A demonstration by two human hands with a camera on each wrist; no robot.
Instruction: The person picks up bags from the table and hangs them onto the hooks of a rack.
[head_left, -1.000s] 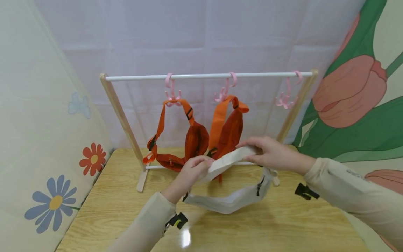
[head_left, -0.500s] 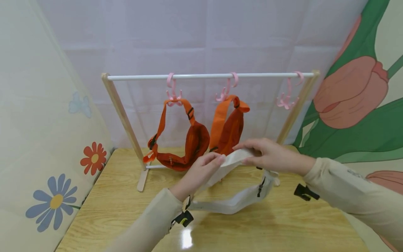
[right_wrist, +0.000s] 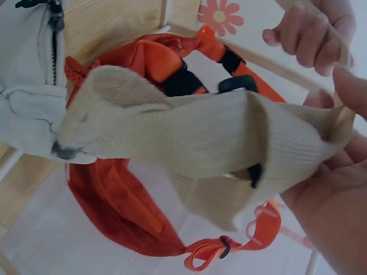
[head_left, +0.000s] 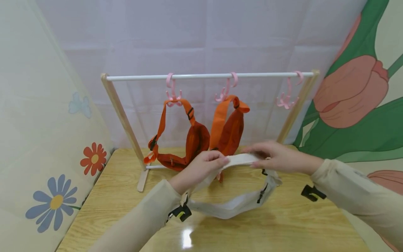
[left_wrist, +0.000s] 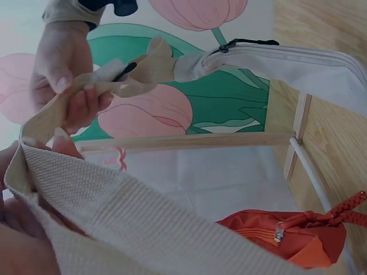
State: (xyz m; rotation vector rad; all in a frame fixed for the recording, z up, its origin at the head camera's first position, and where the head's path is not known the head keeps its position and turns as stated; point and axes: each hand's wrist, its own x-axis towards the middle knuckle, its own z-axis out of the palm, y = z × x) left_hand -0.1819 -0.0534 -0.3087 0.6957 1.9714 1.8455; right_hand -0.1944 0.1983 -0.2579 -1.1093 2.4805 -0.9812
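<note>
Both hands hold up a white waist bag (head_left: 231, 207) by its cream webbing strap (head_left: 240, 159), and the bag's body hangs in a curve below. My left hand (head_left: 201, 169) pinches the strap between thumb and fingers. A short span of strap away, my right hand (head_left: 278, 157) grips it with bent fingers. In the right wrist view the strap (right_wrist: 212, 137) looks folded and slack, with a black buckle part showing. A black zip (left_wrist: 309, 52) runs along the bag in the left wrist view.
Behind the hands stands a wooden-ended rack with a white rail (head_left: 201, 76). An orange waist bag (head_left: 197, 138) hangs from the left pink hook (head_left: 173, 94); another orange bag (head_left: 231, 133) hangs from the middle hook (head_left: 224, 91). The right pink hook (head_left: 285, 98) carries no bag.
My left hand has moved right along the strap, closer to the right hand. The right hand has shifted slightly right and down, and the white bag has moved a little with it.
</note>
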